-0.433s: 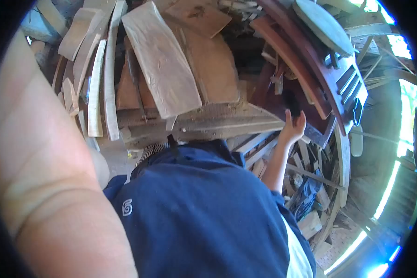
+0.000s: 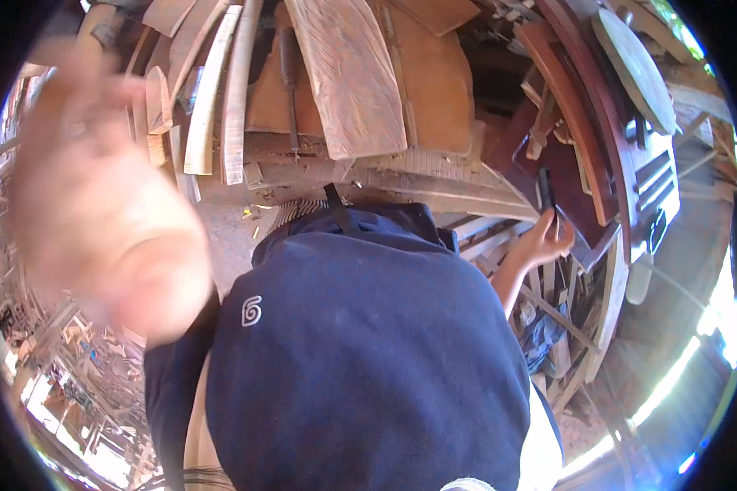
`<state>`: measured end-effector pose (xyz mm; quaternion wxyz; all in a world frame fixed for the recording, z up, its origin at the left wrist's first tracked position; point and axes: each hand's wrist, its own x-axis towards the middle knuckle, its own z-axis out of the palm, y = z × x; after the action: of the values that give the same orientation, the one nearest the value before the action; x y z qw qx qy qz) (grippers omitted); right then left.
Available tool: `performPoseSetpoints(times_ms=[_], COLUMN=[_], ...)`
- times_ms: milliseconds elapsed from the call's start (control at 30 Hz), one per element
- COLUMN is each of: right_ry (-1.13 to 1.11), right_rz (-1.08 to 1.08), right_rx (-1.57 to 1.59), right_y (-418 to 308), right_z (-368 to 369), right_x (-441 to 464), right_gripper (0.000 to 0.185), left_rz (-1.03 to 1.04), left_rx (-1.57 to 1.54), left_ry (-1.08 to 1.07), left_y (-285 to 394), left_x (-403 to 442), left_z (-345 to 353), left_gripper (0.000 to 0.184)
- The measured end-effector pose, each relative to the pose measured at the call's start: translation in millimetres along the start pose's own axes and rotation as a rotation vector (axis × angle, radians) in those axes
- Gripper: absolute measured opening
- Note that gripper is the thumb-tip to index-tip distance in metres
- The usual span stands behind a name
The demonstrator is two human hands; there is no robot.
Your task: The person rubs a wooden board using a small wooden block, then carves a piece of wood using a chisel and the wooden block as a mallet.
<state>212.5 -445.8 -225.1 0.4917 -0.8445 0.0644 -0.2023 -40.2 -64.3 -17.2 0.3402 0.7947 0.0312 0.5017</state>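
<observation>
My left hand (image 2: 115,204) is raised close to the camera on the left. Motion smears its fingers, so I cannot make out their shape or anything in them. On the right, my right hand (image 2: 546,239) is closed, thumb and fingers around the lower end of a narrow black object (image 2: 545,190); its kind is unclear. That object stands up in front of a dark red-brown wooden panel (image 2: 577,214). Beside it are a curved reddish wooden piece (image 2: 577,131) and a slatted chair-like part (image 2: 655,184).
Ahead lies a workbench (image 2: 442,182) bearing a pale, rippled board (image 2: 352,82), a brown board (image 2: 434,82), a chisel-like tool (image 2: 289,74) and curved wooden strips (image 2: 236,98). A round wooden piece (image 2: 635,69) sits at upper right. Wood scraps (image 2: 82,360) litter the lower left.
My left arm has drawn back from the lens, bringing the blurred hand into view. My right hand has closed on the black object. The view has shifted, moving the bench upward.
</observation>
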Motion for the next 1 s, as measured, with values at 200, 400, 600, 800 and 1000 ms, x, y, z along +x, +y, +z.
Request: performPoseSetpoints(times_ms=[200, 400, 600, 800, 1000], right_ry=[-1.264, -2.132, -2.593, -3.026, -3.187], right_rz=[-0.21, -0.243, -0.739, -1.08, -0.218], right_rx=[-0.029, 0.01, -0.098, 0.113, 0.329], right_y=[-86.9, -90.7, -60.8, -112.7, -119.8], right_z=[6.0, 109.2, 136.8, 115.9, 106.0], right_x=[-71.6, -206.4, -351.8, -385.0, -404.1], right_gripper=[0.064, 0.069, 0.061, 0.04, 0.041], left_rz=[-0.888, -1.505, -1.732, -2.038, -2.073], left_rx=[-0.156, -0.237, 0.323, 0.609, 0.363], left_ry=[-0.733, -1.025, -0.67, -0.694, -0.315], left_y=[-13.0, -42.7, -40.0, 17.0, 24.3], left_x=[-120.6, -215.1, -489.1, -526.0, -461.1], left_z=[59.8, 12.4, -69.9, -82.5, -65.6], left_gripper=[0.075, 0.066, 0.053, 0.042, 0.041])
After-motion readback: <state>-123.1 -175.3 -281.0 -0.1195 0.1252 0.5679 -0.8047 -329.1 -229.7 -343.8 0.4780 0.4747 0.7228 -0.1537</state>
